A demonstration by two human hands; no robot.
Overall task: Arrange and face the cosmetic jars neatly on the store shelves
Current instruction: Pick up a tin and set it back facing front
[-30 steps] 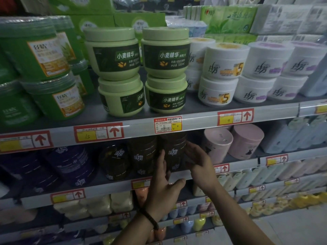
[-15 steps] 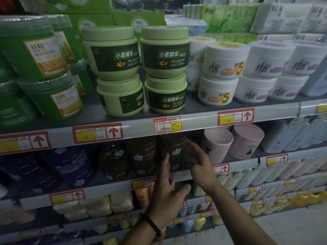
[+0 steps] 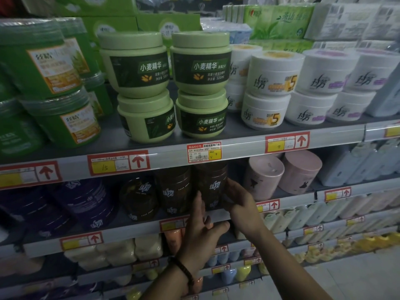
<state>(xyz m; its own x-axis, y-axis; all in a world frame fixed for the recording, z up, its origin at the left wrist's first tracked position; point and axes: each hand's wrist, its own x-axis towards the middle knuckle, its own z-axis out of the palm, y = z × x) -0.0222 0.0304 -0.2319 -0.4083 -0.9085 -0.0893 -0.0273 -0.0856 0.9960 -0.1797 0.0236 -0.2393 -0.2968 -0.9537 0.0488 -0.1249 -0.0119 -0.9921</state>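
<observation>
Three stacks of dark brown jars stand on the dim second shelf; the rightmost stack [image 3: 211, 185] shows its white logo to the front. My right hand [image 3: 240, 204] wraps its fingers round the right side of that stack. My left hand [image 3: 203, 228], with a bead bracelet at the wrist, reaches up with straight fingers that touch the stack's lower front left. The middle brown stack [image 3: 173, 191] and the left one [image 3: 138, 198] stand untouched beside it.
On the shelf above stand light green jars [image 3: 201, 61] stacked in twos, white jars [image 3: 275, 72] and green tubs [image 3: 39, 61]. Pink jars [image 3: 266, 176] sit right of the brown ones, purple jars [image 3: 84, 202] to the left. Price rails [image 3: 238, 146] front each shelf.
Both hands have closed in on the rightmost brown stack. The right hand's fingers now lie round its side and the left hand's fingertips have risen to its front.
</observation>
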